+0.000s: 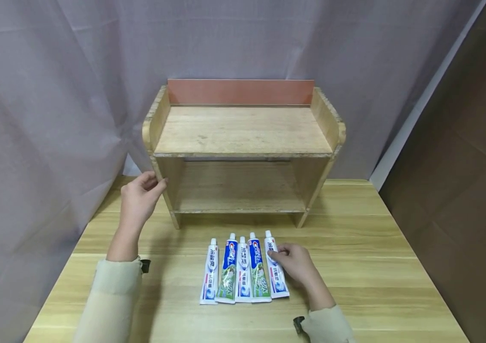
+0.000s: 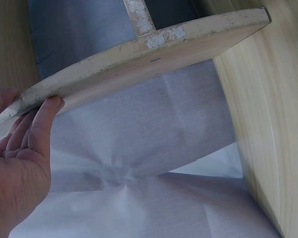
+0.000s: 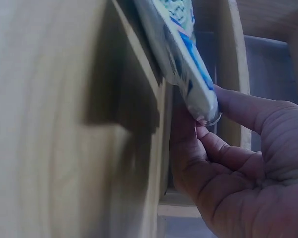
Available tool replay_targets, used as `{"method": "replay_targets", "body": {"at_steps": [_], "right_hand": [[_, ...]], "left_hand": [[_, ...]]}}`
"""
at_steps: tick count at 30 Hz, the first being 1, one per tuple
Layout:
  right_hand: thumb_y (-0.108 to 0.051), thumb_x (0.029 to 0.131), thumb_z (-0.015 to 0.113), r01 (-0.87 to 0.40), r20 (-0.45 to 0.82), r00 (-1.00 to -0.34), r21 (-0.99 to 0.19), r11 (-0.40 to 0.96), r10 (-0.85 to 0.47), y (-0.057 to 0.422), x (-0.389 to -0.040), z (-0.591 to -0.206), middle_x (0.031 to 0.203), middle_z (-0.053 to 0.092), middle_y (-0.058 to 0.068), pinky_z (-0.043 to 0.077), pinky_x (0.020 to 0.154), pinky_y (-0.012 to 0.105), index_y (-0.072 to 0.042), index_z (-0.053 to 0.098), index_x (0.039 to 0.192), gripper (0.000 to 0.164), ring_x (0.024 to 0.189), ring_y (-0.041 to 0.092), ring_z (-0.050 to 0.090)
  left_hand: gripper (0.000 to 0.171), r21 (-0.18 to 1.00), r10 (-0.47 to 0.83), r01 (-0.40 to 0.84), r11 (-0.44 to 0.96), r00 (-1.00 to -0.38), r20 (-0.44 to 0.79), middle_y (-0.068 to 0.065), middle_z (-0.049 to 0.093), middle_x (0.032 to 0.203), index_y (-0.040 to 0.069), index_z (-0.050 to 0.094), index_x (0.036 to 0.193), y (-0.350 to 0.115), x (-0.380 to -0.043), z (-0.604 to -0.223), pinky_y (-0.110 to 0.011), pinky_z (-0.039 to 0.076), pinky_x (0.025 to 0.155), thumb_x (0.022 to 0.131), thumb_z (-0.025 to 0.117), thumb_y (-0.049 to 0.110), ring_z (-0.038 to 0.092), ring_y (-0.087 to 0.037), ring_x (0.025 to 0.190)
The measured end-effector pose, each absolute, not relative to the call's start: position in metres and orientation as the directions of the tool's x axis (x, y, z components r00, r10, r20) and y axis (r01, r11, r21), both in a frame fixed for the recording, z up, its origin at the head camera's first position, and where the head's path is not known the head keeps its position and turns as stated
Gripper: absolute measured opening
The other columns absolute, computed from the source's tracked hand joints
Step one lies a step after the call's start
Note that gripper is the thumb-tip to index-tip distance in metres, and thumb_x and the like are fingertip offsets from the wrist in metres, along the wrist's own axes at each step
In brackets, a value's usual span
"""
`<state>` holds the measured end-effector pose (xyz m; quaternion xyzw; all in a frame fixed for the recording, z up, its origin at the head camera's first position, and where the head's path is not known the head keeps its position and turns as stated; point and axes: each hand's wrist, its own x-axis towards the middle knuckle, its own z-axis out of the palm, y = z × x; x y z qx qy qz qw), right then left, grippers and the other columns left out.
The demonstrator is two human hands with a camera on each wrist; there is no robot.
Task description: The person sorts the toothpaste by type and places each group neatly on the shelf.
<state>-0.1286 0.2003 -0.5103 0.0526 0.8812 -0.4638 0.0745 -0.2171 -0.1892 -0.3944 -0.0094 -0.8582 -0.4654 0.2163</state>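
Note:
My left hand [image 1: 139,193] pinches the front edge of the left side panel of a small wooden shelf [image 1: 243,131]. In the left wrist view, the fingers of the left hand [image 2: 22,144] lie along the panel's outer face. My right hand [image 1: 296,262] pinches the rightmost toothpaste tube [image 1: 276,276], a white one with blue print, thumb on top. The right wrist view has that tube [image 3: 181,59] between thumb and fingers of the right hand [image 3: 238,163]. Left of it lie a blue-green tube [image 1: 259,271], a white tube [image 1: 243,274], another blue-green tube [image 1: 227,271] and a white tube [image 1: 210,274].
The shelf has two boards, an upper board [image 1: 243,128] and a lower board [image 1: 238,190], with a reddish back strip [image 1: 240,92]. It stands at the back of the wooden table [image 1: 376,267]. Grey cloth [image 1: 243,38] hangs behind, and a brown panel [image 1: 461,166] rises at the right.

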Motion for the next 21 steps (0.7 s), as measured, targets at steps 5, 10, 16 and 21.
{"method": "replay_targets", "body": {"at_steps": [5, 10, 16, 21], "right_hand": [[-0.026, 0.091, 0.074, 0.159, -0.177, -0.984, -0.812, 0.561, 0.023, 0.2028, -0.1308, -0.5059, 0.077, 0.065, 0.004, 0.052, 0.061, 0.029, -0.005, 0.072, 0.097, 0.022, 0.068, 0.019, 0.059], [-0.026, 0.091, 0.074, 0.152, -0.169, -0.985, -0.814, 0.561, 0.022, 0.2046, -0.1321, -0.5024, 0.079, 0.067, 0.004, 0.054, 0.062, 0.029, -0.004, 0.072, 0.100, 0.024, 0.069, 0.019, 0.061], [-0.026, 0.091, 0.074, 0.143, -0.159, -0.987, -0.817, 0.558, 0.021, 0.2052, -0.1342, -0.5005, 0.079, 0.066, 0.004, 0.054, 0.063, 0.029, -0.004, 0.071, 0.101, 0.024, 0.069, 0.018, 0.061], [-0.025, 0.091, 0.073, 0.139, -0.152, -0.988, -0.818, 0.559, 0.024, 0.2050, -0.1341, -0.5033, 0.081, 0.067, 0.004, 0.054, 0.065, 0.029, -0.002, 0.072, 0.102, 0.025, 0.071, 0.017, 0.061]], "left_hand": [[0.027, 0.794, -0.193, 0.215, 0.569, -0.903, 0.383, -0.007, 0.077, 0.100, 0.011, 0.076, 0.109, -0.1878, -0.2180, -0.3944, -0.042, 0.061, 0.083, 0.094, 0.069, 0.033, 0.074, -0.021, 0.094], [0.027, 0.788, -0.195, 0.217, 0.576, -0.900, 0.390, -0.007, 0.077, 0.100, 0.011, 0.076, 0.108, -0.1868, -0.2193, -0.3939, -0.043, 0.061, 0.082, 0.094, 0.069, 0.034, 0.074, -0.022, 0.094], [0.029, 0.790, -0.196, 0.209, 0.576, -0.903, 0.382, -0.007, 0.077, 0.099, 0.011, 0.075, 0.108, -0.1872, -0.2190, -0.3945, -0.042, 0.060, 0.080, 0.094, 0.069, 0.035, 0.074, -0.021, 0.093], [0.029, 0.791, -0.209, 0.203, 0.576, -0.900, 0.383, -0.007, 0.077, 0.099, 0.011, 0.075, 0.108, -0.1878, -0.2179, -0.3963, -0.042, 0.060, 0.081, 0.094, 0.069, 0.035, 0.074, -0.021, 0.094]]}}
